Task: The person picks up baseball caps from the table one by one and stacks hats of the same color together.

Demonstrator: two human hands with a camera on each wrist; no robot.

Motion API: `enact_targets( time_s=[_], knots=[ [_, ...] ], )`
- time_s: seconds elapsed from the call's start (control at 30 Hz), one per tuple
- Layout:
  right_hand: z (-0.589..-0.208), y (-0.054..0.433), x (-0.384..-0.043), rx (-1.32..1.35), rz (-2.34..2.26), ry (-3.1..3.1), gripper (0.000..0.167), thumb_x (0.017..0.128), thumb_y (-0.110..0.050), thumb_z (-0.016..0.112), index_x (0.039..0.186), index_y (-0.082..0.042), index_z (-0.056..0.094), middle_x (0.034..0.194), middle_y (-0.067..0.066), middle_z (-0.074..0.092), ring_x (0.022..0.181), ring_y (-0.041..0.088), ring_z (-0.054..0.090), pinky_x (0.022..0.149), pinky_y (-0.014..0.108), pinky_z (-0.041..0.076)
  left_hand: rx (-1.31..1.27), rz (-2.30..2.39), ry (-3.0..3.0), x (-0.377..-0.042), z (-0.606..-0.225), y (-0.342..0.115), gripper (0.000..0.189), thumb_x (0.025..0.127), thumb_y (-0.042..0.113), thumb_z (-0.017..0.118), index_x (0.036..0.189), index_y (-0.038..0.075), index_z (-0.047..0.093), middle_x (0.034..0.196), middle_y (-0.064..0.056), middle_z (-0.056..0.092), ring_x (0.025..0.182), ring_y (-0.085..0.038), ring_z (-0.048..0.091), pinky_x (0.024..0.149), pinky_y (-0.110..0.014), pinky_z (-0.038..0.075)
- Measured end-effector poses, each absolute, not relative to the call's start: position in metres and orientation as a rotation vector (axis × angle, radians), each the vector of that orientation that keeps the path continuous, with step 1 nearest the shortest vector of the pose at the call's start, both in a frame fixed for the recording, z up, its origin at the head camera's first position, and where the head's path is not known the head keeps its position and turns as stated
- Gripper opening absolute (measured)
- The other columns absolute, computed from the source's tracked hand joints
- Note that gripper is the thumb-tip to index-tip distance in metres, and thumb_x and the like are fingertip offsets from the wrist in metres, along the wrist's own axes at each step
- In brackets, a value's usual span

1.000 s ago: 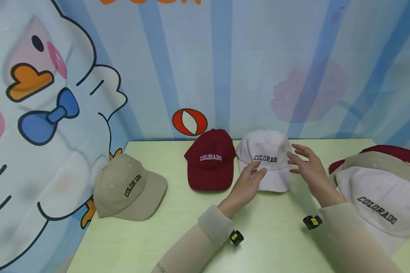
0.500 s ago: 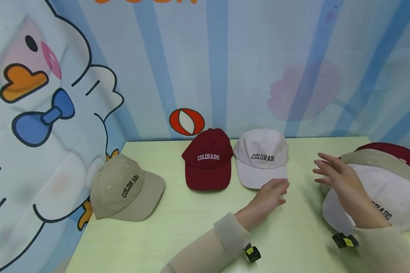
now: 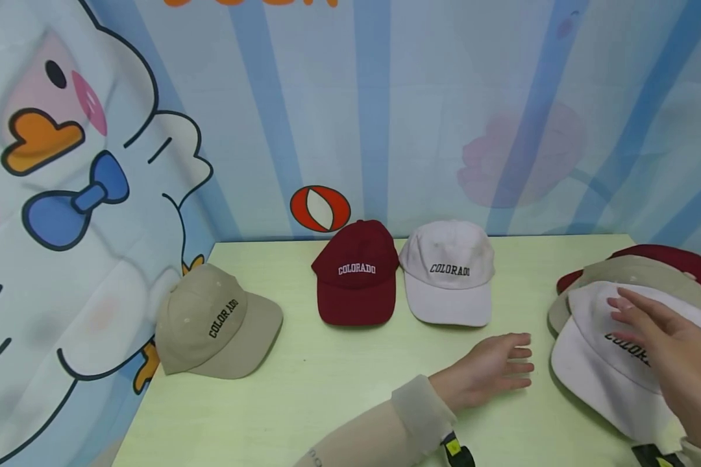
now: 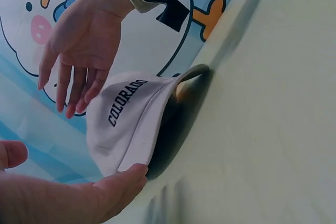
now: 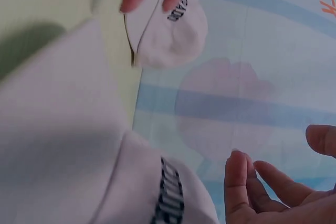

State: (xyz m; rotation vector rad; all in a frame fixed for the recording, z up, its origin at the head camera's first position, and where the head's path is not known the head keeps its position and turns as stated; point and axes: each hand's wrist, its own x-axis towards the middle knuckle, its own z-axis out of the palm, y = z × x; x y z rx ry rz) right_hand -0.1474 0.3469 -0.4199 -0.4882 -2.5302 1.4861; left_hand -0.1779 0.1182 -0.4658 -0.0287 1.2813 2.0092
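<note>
Hanging near the rightmost white cap (image 3: 603, 370), contact uncertain, the right hand (image 3: 674, 357) and left hand (image 3: 486, 370) have loose fingers (image 3: 518, 368).

Behind a pale table (image 3: 239, 415), a blue-striped backdrop (image 3: 432, 130) with a cartoon duck (image 3: 105, 259) and a red-and-white ball (image 3: 320, 209).

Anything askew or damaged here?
Askew, yes: the lone beige cap, far left, is turned toward the head view's lower right, while mid-table the dark red cap and white cap face front. The overlapping cap stack at right also slants. No visible damage.
</note>
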Motion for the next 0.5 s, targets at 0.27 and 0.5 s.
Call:
enact_targets(
  time_s=[0.27,0.5],
  knots=[
    [-0.425,0.385,-0.137,-0.639,1.181,-2.376,0.049,0.112,-0.027,0.042,0.157,-0.008,0.043,0.134,-0.025,0.059,0.102,-0.019,0.052,0.081,0.001,0.042,-0.086,1.976,1.202,-0.170,-0.479,0.132,0.050,0.101,0.028,0.061,0.142,0.000,0.052,0.150,-0.031,0.046,0.137,-0.055,0.048,0.116,-0.064,0.039],
    [-0.467,0.460,-0.149,-0.739,1.054,-2.473,0.061,0.109,-0.038,0.045,0.165,-0.022,0.026,0.169,0.005,0.032,0.138,-0.001,0.046,0.116,0.017,0.034,-0.084,1.970,1.187,-0.166,-0.479,0.141,0.049,0.102,0.029,0.059,0.142,0.002,0.051,0.152,-0.033,0.043,0.136,-0.058,0.046,0.115,-0.066,0.038]
  ],
)
